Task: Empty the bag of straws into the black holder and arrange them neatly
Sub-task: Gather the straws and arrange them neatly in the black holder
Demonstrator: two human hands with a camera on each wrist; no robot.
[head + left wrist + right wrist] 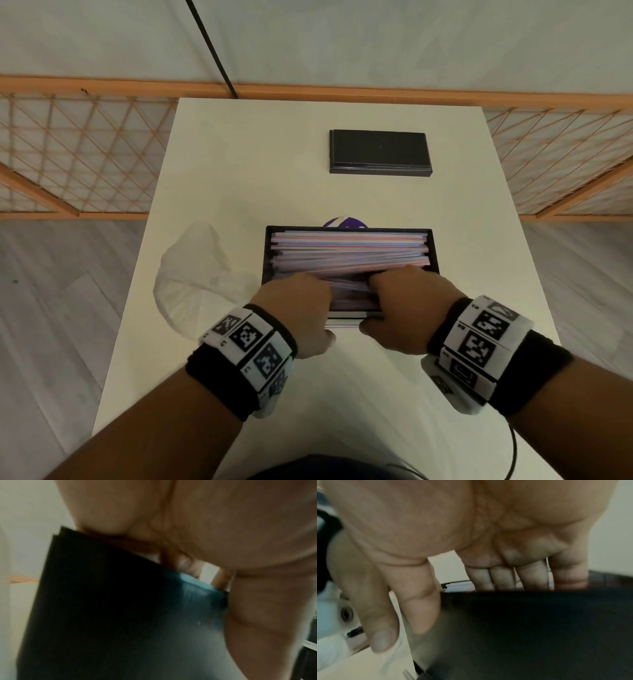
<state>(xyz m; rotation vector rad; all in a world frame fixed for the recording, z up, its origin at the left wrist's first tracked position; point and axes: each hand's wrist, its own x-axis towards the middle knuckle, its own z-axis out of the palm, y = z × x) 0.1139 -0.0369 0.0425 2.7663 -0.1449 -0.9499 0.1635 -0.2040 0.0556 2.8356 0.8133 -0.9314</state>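
Note:
The black holder (264, 253) stands mid-table, filled with pink, blue and white striped straws (349, 250) lying lengthwise, the nearer ones slightly askew. My left hand (301, 301) and right hand (411, 301) sit side by side at its near wall. Their fingers reach over the rim into the straws, and the thumbs stay outside. The right wrist view shows straight fingers (532, 577) dipping behind the black wall (530, 628). In the left wrist view the wall (102, 608) hides my fingers. A few straws (342, 323) lie on the table just outside the near wall.
The crumpled clear bag (195, 274) lies left of the holder. A black lid (378, 152) rests farther back, and a purple object (346, 222) peeks from behind the holder. A dark cable (513, 455) hangs at the near right edge. A wooden lattice fence stands beyond the white table (239, 171).

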